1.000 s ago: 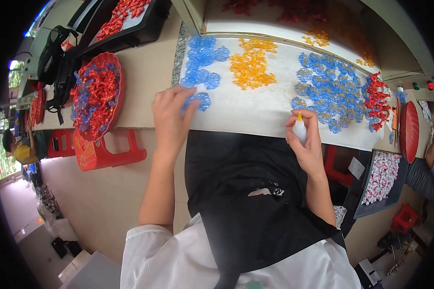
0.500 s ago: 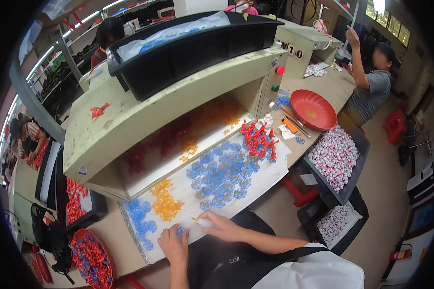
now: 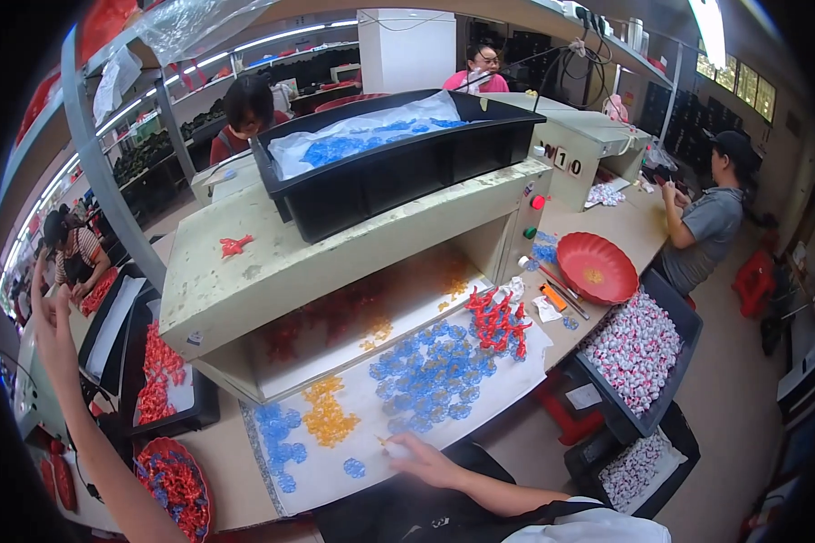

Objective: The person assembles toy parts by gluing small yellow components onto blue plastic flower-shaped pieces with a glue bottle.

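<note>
Holding a white bottle (image 3: 396, 449) in the right grip (image 3: 421, 462), beside a lone blue piece (image 3: 354, 468) on the white sheet (image 3: 326, 475), with left grip (image 3: 54, 328) raised, apparently released. Seemingly between dabs; likely calling for left fingers to steady that piece.

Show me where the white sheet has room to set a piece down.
Free: white sheet between the left blue cluster and the lone blue piece, and between the orange cluster and right hand. Crowded: back right, under the large blue cluster and red pieces.
</note>
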Demonstrator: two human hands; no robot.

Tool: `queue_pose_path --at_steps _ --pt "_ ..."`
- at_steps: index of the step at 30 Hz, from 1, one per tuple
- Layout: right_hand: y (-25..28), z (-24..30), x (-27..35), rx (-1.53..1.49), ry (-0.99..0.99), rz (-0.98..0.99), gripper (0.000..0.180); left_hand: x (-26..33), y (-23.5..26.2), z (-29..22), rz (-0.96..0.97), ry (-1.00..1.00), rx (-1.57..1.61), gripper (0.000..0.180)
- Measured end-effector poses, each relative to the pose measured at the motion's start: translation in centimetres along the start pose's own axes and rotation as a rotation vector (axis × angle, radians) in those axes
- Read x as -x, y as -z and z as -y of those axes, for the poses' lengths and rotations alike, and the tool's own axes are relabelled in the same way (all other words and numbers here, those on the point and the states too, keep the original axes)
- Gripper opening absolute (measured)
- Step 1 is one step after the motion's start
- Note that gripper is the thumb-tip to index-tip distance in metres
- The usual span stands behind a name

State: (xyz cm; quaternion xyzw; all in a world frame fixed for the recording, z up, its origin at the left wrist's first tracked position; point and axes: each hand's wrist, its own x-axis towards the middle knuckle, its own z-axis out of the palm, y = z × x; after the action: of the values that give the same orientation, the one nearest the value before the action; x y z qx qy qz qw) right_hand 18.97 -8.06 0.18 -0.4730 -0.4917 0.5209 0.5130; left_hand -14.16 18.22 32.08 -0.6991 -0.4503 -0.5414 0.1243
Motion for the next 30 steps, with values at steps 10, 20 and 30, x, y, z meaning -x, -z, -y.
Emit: queue_pose_path --at_steps 10,20,30 --pt "0.4 -0.5 0.1 -0.066 -0.008 0.014 0.032 31.0 -5.5 -9.2 0.808 0.035 0.393 0.03" --pt "0.6 -0.1 -0.2 -0.218 -0.052 -0.006 0.031 36.0 -7.6 -12.0 0.852 -0.089 0.192 0.032" --pt "0.8 0.1 -0.4 -0.257 -0.096 0.023 0.031 35.0 -7.9 -12.6 0.776 0.045 0.233 0.04"
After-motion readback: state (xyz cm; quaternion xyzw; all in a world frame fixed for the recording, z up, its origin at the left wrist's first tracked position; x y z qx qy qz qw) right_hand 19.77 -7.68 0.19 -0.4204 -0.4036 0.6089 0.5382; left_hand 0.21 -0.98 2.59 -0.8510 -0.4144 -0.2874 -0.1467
